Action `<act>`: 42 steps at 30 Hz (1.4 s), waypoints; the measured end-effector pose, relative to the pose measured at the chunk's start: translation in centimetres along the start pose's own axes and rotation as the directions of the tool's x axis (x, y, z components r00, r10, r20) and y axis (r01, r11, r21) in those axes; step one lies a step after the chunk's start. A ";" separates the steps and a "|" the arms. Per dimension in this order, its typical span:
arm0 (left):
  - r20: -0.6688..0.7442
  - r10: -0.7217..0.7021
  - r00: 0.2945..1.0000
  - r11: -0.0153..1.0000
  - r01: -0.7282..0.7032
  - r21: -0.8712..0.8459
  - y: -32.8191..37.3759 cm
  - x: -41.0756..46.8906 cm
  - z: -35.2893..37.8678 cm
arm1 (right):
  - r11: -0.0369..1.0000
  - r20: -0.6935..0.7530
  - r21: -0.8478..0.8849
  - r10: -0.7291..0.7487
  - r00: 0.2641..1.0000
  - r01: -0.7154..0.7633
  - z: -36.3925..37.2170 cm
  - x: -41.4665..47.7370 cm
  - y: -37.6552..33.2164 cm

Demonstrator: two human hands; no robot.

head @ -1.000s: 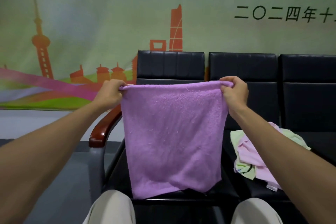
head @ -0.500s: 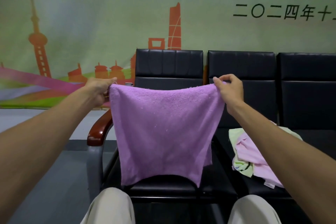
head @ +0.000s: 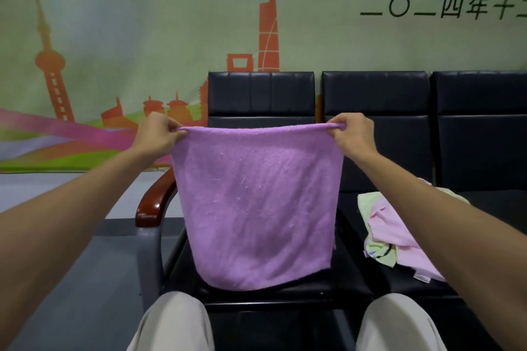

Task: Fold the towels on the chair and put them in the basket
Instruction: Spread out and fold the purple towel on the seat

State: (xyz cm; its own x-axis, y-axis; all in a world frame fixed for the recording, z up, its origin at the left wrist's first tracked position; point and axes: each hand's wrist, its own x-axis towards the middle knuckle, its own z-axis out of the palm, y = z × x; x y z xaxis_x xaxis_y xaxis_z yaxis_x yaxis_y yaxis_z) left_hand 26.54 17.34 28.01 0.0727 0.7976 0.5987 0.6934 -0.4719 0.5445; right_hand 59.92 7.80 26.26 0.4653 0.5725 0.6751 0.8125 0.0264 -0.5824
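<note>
A purple towel (head: 256,202) hangs stretched in front of the black chair (head: 261,94). My left hand (head: 158,134) pinches its top left corner and my right hand (head: 355,135) pinches its top right corner. The towel's lower edge reaches down to the chair seat (head: 256,296). On the neighbouring seat to the right lies a heap of towels (head: 390,228), pink over pale green, partly hidden by my right forearm. No basket is in view.
The row of black seats continues to the right (head: 482,128). A wooden armrest (head: 155,202) on a grey frame sits at the left of the chair. My knees (head: 171,322) are close to the seat's front edge. Grey floor lies to the left.
Half a second ago the towel's bottom had swung up off the seat and the hands were spread wider; now it hangs straight down again with its top edge taut.
</note>
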 end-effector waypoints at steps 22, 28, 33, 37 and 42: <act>-0.213 0.017 0.977 0.999 -0.028 -0.046 -0.3 -1.2 -1.1 | 0.960 0.023 0.231 0.158 0.987 -0.159 -2.8 -1.9 -0.3; -0.345 0.048 0.937 0.997 -0.026 0.067 -0.4 -0.9 -0.4 | 0.995 -0.081 0.090 0.055 0.995 -0.048 -3.2 -0.4 -0.2; -0.104 -0.149 0.983 0.955 0.116 -0.274 -3.6 -0.7 4.6 | 0.989 -0.057 -0.123 0.081 0.995 -0.088 0.4 -0.4 3.2; 0.080 -0.296 0.952 0.827 0.297 -0.477 -6.4 -1.3 10.8 | 0.978 0.050 -0.105 0.189 0.981 -0.183 5.0 -1.3 7.7; 0.191 -0.395 0.899 0.764 0.437 -0.475 -12.3 -1.6 19.7 | 0.952 0.172 -0.131 0.298 0.939 -0.277 11.6 -2.3 13.5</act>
State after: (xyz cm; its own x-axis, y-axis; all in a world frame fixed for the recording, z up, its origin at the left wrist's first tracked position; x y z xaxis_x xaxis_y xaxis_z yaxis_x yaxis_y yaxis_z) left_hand 32.03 29.21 8.79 -0.0715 0.9749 0.2107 0.2215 -0.1904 0.9564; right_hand 65.77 16.30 11.57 0.6181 0.6868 0.3825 0.6902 -0.2411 -0.6823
